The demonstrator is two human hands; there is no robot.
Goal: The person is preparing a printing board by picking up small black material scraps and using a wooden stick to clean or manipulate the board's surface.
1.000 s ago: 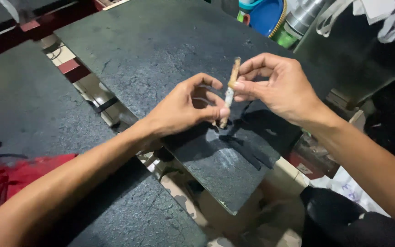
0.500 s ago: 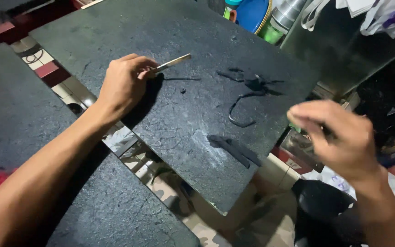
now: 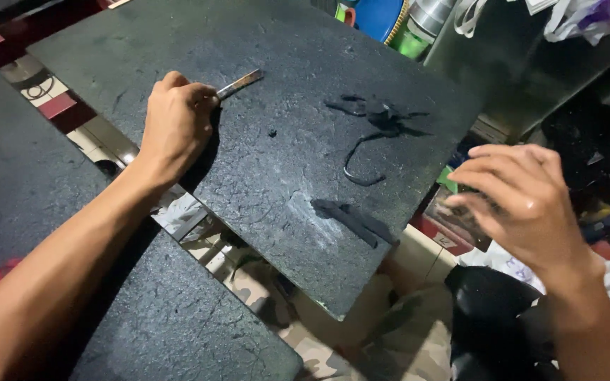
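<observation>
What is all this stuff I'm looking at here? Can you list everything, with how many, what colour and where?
Dark slab: one, dark grey with a rough surface, centre, tilted across the view.
Second slab: one, dark grey, lower left, apart from the first.
Thin blade: one, metal-coloured, sticking out of the left hand over the dark slab.
Black scraps: a small cluster with a curled strip, upper right of the dark slab.
Black strips: a few, flat, near the dark slab's lower right edge.
Blue round thing: one, top edge, kind unclear.
Patterned floor tiles: several, pale and red, in the gap between the slabs.
Left hand: closed on the thin blade.
Right hand: empty, fingers loosely spread, beyond the slab's right edge.
</observation>
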